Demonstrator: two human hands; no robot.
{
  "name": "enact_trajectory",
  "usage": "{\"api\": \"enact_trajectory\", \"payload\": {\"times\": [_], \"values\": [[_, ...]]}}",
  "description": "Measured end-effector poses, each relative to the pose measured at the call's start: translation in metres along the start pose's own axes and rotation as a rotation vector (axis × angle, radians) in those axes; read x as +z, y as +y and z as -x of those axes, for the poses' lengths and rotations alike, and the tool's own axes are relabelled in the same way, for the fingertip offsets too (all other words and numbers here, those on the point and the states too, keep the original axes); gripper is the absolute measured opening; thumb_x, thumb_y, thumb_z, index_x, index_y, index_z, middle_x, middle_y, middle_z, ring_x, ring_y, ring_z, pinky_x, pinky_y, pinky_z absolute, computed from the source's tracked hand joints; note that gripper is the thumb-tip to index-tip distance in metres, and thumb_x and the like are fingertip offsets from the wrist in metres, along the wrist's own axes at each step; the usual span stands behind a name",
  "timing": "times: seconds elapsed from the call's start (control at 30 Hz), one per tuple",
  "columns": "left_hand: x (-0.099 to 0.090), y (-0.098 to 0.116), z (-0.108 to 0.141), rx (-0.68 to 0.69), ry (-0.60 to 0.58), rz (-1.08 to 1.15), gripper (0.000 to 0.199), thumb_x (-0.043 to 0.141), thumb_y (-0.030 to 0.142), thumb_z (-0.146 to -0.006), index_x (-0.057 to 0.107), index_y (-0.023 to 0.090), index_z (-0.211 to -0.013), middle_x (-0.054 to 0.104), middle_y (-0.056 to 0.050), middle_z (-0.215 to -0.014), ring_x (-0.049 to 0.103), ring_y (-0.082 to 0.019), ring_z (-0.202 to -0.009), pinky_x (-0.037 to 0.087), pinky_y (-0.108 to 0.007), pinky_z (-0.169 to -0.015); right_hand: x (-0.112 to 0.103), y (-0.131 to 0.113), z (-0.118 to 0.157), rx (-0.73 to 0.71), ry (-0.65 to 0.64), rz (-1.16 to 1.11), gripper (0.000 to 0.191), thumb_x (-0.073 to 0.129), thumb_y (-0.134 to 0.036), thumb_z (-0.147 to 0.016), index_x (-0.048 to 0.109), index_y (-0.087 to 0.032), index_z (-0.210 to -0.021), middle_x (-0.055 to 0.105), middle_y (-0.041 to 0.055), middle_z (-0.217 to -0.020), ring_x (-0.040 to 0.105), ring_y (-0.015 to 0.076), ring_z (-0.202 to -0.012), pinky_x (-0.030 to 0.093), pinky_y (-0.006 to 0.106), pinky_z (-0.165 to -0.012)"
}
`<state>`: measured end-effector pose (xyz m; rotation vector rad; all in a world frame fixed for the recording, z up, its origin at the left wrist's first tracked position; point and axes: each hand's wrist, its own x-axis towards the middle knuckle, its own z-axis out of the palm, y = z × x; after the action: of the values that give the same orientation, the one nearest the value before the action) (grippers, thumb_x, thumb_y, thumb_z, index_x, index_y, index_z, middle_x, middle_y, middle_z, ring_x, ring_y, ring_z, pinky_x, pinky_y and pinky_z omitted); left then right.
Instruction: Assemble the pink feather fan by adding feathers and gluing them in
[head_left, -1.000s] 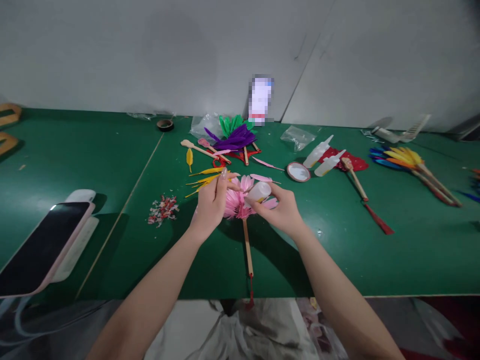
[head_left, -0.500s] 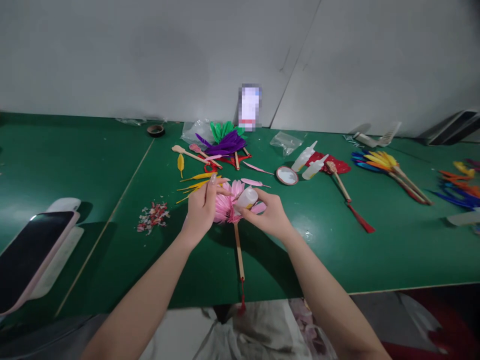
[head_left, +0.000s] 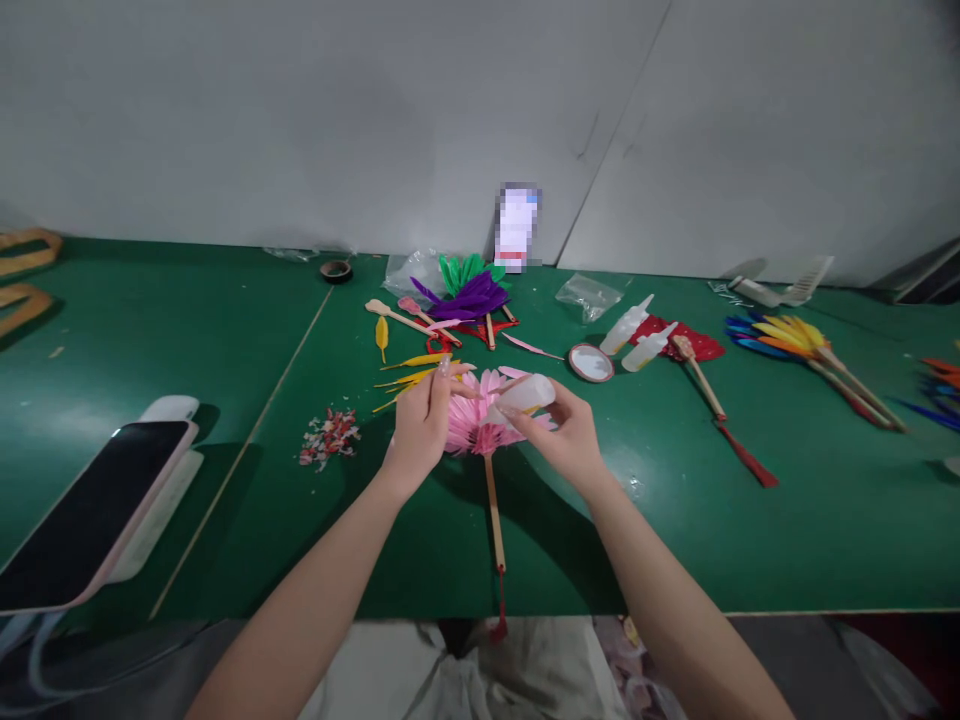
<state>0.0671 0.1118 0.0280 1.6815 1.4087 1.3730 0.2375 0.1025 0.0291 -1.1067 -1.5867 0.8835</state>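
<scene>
A pink feather fan [head_left: 469, 425] lies on the green table, its wooden handle pointing toward me and a red tassel [head_left: 500, 615] hanging from the end. My left hand [head_left: 424, 420] is over the fan's left feathers, fingers stretched out and apart; its underside is hidden. My right hand [head_left: 566, 430] grips a white squeeze bottle [head_left: 534, 392] between thumb and fingers. The bottle is tilted, its narrow end pointing down-left at the feathers near the fan's centre. Whether the tip touches them I cannot tell.
Yellow feathers [head_left: 411, 378], purple feathers [head_left: 469, 297] and wooden handles lie behind the fan. Two more squeeze bottles [head_left: 628, 325] and a round white dish [head_left: 591, 363] are at right, near a red fan [head_left: 697, 340]. Scraps [head_left: 328, 438] and a phone [head_left: 97, 505] lie left.
The whole view has shifted, so everything appears further right and slightly lower. The bottle in my right hand has tipped over more and moved slightly right relative to the fan. My left hand stays over the feathers.
</scene>
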Motion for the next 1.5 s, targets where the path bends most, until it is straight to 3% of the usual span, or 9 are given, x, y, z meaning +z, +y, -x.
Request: {"api": "enact_trajectory", "payload": {"times": [0.47, 1.3, 1.5], "values": [[0.0016, -0.0004, 0.0007, -0.013, 0.011, 0.006, 0.055, 0.027, 0.042, -0.095, 0.069, 0.02, -0.067, 0.071, -0.005, -0.094, 0.064, -0.017, -0.096, 0.044, -0.031, -0.09, 0.001, -0.0028, -0.0004, -0.05, -0.055, 0.226, 0.016, 0.063, -0.033, -0.074, 0.062, -0.017, -0.078, 0.064, 0.0012, -0.071, 0.056, 0.0159, -0.065, 0.045, 0.025, -0.061], [-0.0002, -0.0012, -0.0003, 0.001, -0.02, -0.018, 0.056, 0.025, 0.041, -0.096, 0.07, 0.02, -0.07, 0.071, -0.004, -0.095, 0.064, -0.017, -0.094, 0.043, -0.03, -0.089, 0.0, -0.006, 0.0009, -0.09, -0.146, 0.221, 0.018, 0.064, -0.035, -0.074, 0.059, -0.018, -0.074, 0.06, -0.0003, -0.065, 0.054, 0.0144, -0.06, 0.042, 0.024, -0.058], [-0.0003, -0.0001, 0.0006, -0.033, -0.02, -0.015, 0.054, 0.025, 0.041, -0.096, 0.071, 0.019, -0.079, 0.072, -0.004, -0.085, 0.064, -0.016, -0.091, 0.043, -0.029, -0.088, -0.0017, -0.0049, 0.002, -0.098, -0.195, 0.257, 0.017, 0.065, -0.034, -0.074, 0.062, -0.017, -0.075, 0.063, 0.0013, -0.069, 0.053, 0.0148, -0.062, 0.041, 0.024, -0.06]]}}
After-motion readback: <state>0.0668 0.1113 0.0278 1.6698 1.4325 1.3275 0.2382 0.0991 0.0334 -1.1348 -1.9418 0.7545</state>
